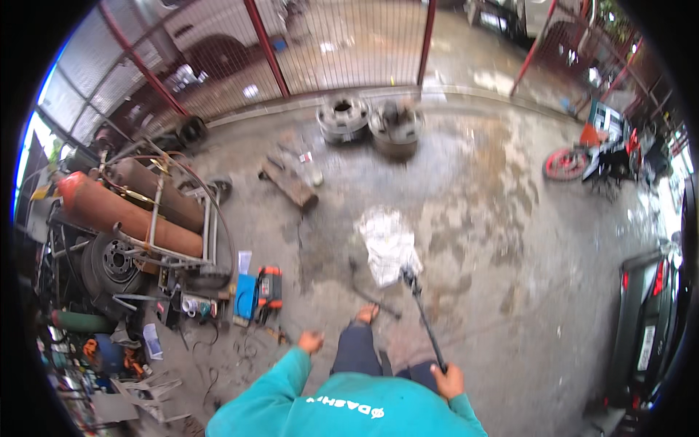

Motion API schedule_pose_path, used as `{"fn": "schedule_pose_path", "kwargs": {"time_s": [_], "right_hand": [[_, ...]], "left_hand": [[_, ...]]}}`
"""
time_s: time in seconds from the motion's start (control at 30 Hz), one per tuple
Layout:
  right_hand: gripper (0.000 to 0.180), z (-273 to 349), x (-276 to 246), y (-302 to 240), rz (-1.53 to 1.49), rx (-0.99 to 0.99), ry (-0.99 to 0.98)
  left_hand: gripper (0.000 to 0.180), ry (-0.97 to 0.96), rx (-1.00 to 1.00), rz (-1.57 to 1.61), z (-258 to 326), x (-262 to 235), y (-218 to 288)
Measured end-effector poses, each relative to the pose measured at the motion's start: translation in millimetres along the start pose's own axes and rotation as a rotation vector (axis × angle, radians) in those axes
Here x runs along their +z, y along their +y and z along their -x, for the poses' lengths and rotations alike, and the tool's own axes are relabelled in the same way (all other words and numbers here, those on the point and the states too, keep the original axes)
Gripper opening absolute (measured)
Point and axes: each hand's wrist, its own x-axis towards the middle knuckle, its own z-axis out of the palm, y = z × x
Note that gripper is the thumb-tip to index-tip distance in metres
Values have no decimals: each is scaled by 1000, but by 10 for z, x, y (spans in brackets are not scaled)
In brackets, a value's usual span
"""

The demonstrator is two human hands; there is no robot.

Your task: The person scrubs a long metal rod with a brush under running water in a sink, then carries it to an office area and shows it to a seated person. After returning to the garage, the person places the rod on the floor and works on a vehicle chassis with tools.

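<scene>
My right hand, at the lower right of centre, is wrapped round the near end of a long dark rod. The rod slants down and away to a bulky, jointed end beside a crumpled white sheet on the floor. Whether that end touches the sheet I cannot tell. My left hand hangs in front of me with its fingers curled, and nothing shows in it. A thin dark bar lies on the concrete by my foot.
Gas cylinders lie on a metal cart at the left, near an orange-and-black machine and a blue box. A wooden block and wheel rims stand ahead. A motorcycle and a dark car are at the right.
</scene>
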Motion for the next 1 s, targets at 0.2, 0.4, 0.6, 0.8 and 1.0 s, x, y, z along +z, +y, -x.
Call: {"fn": "schedule_pose_path", "kwargs": {"time_s": [0.2,0.4,0.6,0.8,1.0], "right_hand": [[67,-311,-491,856,32,-54,-262],[76,-331,-767,1613,322,-63,-443],[90,-423,-690,2173,569,-88,-806],[74,125,-16,2776,484,-59,-777],[73,-34,903,3312,842,-257,-750]], "left_hand": [[19,23,-404,643,1056,1150,-884],[19,41,-519,542,2716,2649,-727],[33,22,-39,-254,3377,3784,-1689],[28,198,-383,727,3247,3942,-2430],[39,50,-617,620,2571,4362,-3393]]}}
